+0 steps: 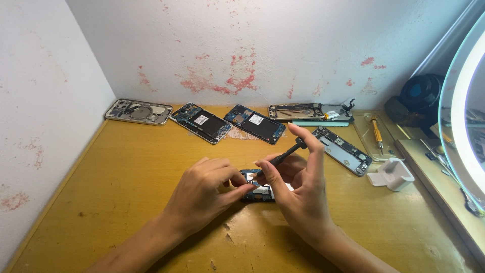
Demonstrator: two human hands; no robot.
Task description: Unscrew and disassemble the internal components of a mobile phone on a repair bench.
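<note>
An opened phone [251, 175] with its blue circuit board showing lies on the wooden table [126, 167], mostly hidden by my hands. My left hand [202, 194] rests on the phone's left side, fingertips pinching at its edge. My right hand [295, 187] holds a thin black screwdriver [285, 153] slanted down, its tip on the phone's upper part. My index finger presses the screwdriver's top end.
Several opened phones [201, 122] lie in a row along the back wall. A yellow-handled screwdriver [377, 131] lies on a clear tray at right, beside a white block-shaped holder [393, 174]. A ring light [462, 101] and a black round device [422, 93] stand at the right edge.
</note>
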